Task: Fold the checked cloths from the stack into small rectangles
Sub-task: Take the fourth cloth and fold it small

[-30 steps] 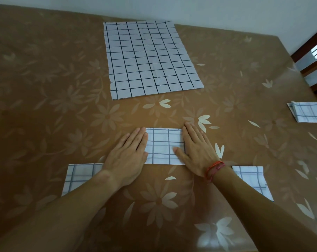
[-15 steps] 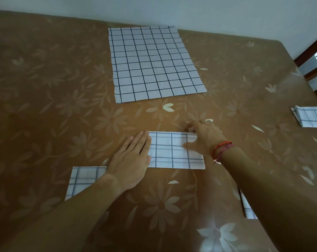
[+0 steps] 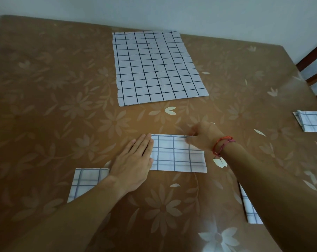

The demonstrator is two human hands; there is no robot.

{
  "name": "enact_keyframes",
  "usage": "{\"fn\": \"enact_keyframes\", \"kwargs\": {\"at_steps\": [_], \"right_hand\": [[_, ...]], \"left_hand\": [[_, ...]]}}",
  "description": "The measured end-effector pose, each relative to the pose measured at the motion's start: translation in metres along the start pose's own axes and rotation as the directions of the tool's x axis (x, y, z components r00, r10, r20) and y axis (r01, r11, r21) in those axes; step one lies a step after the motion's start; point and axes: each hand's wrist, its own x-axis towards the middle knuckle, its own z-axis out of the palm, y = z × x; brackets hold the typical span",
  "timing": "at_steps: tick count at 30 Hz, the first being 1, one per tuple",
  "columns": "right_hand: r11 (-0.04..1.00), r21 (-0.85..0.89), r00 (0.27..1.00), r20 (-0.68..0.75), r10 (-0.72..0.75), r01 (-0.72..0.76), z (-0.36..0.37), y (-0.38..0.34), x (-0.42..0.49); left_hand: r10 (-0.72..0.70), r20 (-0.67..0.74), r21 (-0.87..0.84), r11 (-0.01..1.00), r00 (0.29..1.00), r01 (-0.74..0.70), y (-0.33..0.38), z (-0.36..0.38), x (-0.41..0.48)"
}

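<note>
Folded strip of checked cloth (image 3: 178,154) lying flat on bench (image 3: 45,106), centre-near, long axis left to right. Left hand (image 3: 134,160) flat, fingers together, pressing down left end of strip. Right hand (image 3: 202,136) at far right corner, grip pinched on far edge; whether 1 layer or all layers caught cannot be told.

Judged step: next fold, right end over to left.
- Pinch all layers before lifting.
- Keep left palm as anchor to stop sliding.
- Match edges using check lines, then crease with flat palm.

Flat stack (image 3: 157,68) unfolded at far side. 3 folded pieces placed: near left (image 3: 86,180), near right (image 3: 250,210), far right (image 3: 310,120).
</note>
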Motion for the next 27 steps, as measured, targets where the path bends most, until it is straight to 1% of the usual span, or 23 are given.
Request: {"fn": "enact_keyframes", "kwargs": {"at_steps": [3,7,10,12,15,17,20,22,24,25,27], "right_hand": [[1.0,0.017,1.0,-0.015,-0.015,0.016,-0.003,-0.001,-0.006],[0.995,0.099,0.999,-0.037,-0.021,0.024,-0.001,0.003,-0.015],[0.962,0.27,0.995,-0.082,0.062,-0.038,0.003,0.007,-0.026],[0.899,0.429,0.985,-0.095,0.142,-0.088,0.006,0.008,-0.035],[0.75,0.638,0.967,-0.034,0.254,-0.174,0.013,0.01,-0.052],[0.597,0.766,0.945,0.041,0.324,-0.239,0.019,0.008,-0.066],[0.367,0.885,0.909,0.131,0.395,-0.287,0.031,0.001,-0.084],[0.196,0.932,0.888,0.205,0.411,-0.306,0.041,-0.002,-0.095],[0.041,0.942,0.867,0.288,0.407,-0.333,0.052,-0.005,-0.104],[-0.022,0.937,0.861,0.331,0.387,-0.35,0.056,-0.007,-0.109],[-0.091,0.918,0.859,0.393,0.328,-0.385,0.066,-0.009,-0.119]], "left_hand": [[0.0,-0.009,-0.058,0.998,1.0,0.0,0.001,-0.001,0.001],[-0.062,-0.036,-0.177,0.983,0.997,0.055,0.004,-0.011,0.002],[-0.086,-0.073,-0.254,0.965,0.994,0.065,0.006,-0.02,0.0],[-0.077,-0.093,-0.303,0.952,0.993,0.045,0.008,-0.023,-0.004],[-0.033,-0.146,-0.297,0.955,0.989,-0.012,0.013,-0.025,-0.016],[0.014,-0.188,-0.266,0.962,0.982,-0.064,0.019,-0.024,-0.022],[0.061,-0.205,-0.284,0.951,0.977,-0.119,0.026,-0.02,-0.029],[0.079,-0.204,-0.287,0.948,0.976,-0.137,0.03,-0.017,-0.033],[0.082,-0.186,-0.283,0.95,0.979,-0.133,0.035,-0.014,-0.037],[0.075,-0.178,-0.271,0.955,0.981,-0.122,0.037,-0.012,-0.04],[0.064,-0.187,-0.242,0.964,0.98,-0.109,0.04,-0.006,-0.045]]}}
